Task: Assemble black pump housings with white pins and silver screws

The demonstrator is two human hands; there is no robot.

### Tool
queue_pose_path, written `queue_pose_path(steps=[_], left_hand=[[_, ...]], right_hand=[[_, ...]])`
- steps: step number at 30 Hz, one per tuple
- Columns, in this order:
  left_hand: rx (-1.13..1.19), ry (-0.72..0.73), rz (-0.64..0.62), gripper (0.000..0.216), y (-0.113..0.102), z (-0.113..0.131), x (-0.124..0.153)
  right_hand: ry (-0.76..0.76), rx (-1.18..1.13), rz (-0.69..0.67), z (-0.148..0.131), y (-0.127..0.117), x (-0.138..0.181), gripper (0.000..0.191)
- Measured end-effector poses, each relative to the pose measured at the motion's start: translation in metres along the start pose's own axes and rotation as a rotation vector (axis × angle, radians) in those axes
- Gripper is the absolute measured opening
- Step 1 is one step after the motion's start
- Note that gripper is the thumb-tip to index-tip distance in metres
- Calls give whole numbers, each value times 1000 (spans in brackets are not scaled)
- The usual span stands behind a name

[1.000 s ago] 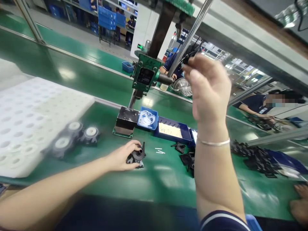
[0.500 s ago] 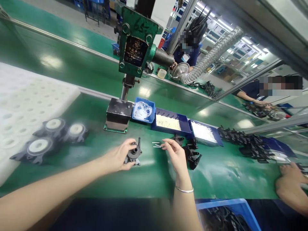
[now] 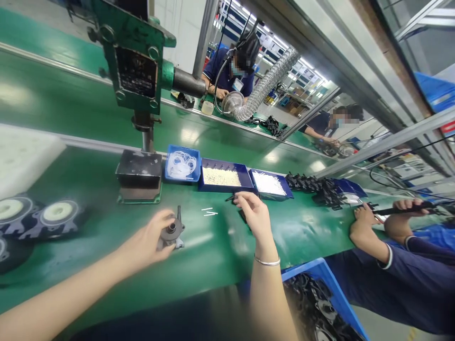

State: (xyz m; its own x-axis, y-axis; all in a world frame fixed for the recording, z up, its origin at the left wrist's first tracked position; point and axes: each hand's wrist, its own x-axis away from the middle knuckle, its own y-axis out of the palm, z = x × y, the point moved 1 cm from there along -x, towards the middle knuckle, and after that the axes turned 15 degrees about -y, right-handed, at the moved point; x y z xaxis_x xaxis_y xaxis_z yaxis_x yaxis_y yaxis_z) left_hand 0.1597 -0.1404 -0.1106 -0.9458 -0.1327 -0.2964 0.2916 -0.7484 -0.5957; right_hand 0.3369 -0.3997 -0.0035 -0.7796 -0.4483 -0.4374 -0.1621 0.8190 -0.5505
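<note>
My left hand (image 3: 155, 237) is closed around a dark round plastic housing (image 3: 171, 229), which has a hollow centre post and a thin spout pointing away from me. Several short white sticks (image 3: 209, 213) lie on the green tabletop between my hands. My right hand (image 3: 253, 213) is farther right, above some black plastic parts (image 3: 242, 216) that it mostly covers. Its thumb and fingers come together at the end of a small black piece (image 3: 230, 198); what they pinch, if anything, is hidden.
Behind my hands stand a press (image 3: 139, 173), a blue tray of white rings (image 3: 182, 163), a bin of cream pieces (image 3: 222, 177) and a bin of white sticks (image 3: 270, 183). Housings with white rings (image 3: 59, 211) lie left. A blue crate (image 3: 346, 310) and a co-worker's hands (image 3: 364, 215) are right.
The view has swung right, so the bench has slid left. My right hand has moved away from the white sticks to over the black parts. My left hand still holds the housing.
</note>
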Motion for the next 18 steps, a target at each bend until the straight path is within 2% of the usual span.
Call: queue_pose_path(steps=[5, 9, 13, 15, 18], left_hand=[[-45, 9, 27, 63, -3, 6, 0], [-27, 30, -99, 76, -20, 11, 0], [0, 18, -217, 73, -29, 7, 2], [9, -21, -192, 78, -26, 2, 4], [19, -68, -187, 91, -25, -2, 5]], right_hand=[[-40, -57, -210, -16, 38, 35, 22], [-192, -111, -215, -47, 70, 65, 35], [-440, 71, -325, -69, 93, 92, 53], [-533, 186, -369, -73, 103, 102, 57], [-568, 318, -333, -75, 117, 109, 59]])
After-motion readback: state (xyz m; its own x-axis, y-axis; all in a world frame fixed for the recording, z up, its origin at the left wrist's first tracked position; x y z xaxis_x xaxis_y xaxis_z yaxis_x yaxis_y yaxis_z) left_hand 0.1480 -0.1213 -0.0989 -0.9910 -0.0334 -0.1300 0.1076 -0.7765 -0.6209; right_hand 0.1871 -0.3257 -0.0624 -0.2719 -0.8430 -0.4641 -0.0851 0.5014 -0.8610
